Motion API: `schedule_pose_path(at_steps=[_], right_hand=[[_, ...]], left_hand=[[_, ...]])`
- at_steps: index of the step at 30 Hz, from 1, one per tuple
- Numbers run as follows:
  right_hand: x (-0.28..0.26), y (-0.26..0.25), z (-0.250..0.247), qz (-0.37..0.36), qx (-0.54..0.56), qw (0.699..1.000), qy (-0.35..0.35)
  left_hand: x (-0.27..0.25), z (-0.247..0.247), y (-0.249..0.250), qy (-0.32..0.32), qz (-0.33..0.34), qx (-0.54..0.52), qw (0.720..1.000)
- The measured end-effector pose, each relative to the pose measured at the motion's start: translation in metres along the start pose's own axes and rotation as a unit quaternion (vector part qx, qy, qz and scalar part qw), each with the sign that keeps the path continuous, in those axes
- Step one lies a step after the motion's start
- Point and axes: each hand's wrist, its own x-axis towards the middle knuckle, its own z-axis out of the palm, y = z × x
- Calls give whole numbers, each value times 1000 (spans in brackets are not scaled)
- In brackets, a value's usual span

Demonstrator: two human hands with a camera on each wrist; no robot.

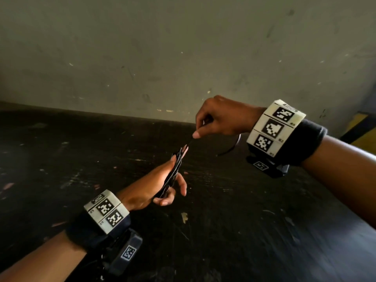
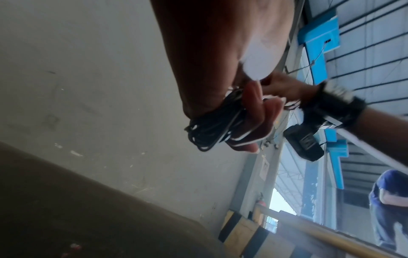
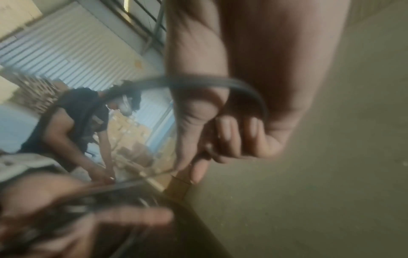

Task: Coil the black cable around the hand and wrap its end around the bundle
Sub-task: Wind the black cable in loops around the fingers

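The thin black cable [image 1: 173, 176] is wound in many loops around the left hand [image 1: 150, 190], lying as a narrow dark bundle across the palm and the backs of the fingers [image 1: 181, 184]; in the left wrist view the loops [image 2: 212, 129] hang bunched below the knuckles, and the fingers there are loosely bent with the coils round them, the thumb curled in beside the bundle. From the top of the bundle a short stretch of cable runs up and to the right to the right hand [image 1: 221, 119], held higher and a little apart from the left; its thumb and forefinger pinch the cable at the tip, the other fingers curled in. Behind that pinch the loose tail of the cable [image 1: 232, 147] arcs down under the right wrist, seen in the blurred right wrist view as a dark loop [image 3: 220, 83] crossing in front of the thumb. Both wrists wear black bands carrying white blocks with black square markers [image 1: 272, 127]. Beneath the hands lies a dark, scuffed bench [image 1: 244, 220] flecked with pale marks, and behind it a dull grey wall [image 1: 183, 47]; a yellow-and-black striped edge [image 1: 360, 129] shows at the far right
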Motion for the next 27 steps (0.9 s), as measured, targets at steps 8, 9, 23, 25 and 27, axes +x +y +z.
schedule_pose_path(at_steps=[8,9,23,25,27], right_hand=[[7,27,35,-21,73,993,91],[7,28,42,-17,80,990,115],[-1,-21,135,85,174,981,2],[-5,-33,140,69,136,987,-54],[-10,-43,142,54,112,991,-54]], left_hand=[[-17,-8,17,-92,31,-95,991],[-19,-10,20,-100,37,-112,988],[8,-16,39,-19,95,-409,907],[12,-18,39,19,97,-419,903],[16,-20,38,58,99,-406,907]])
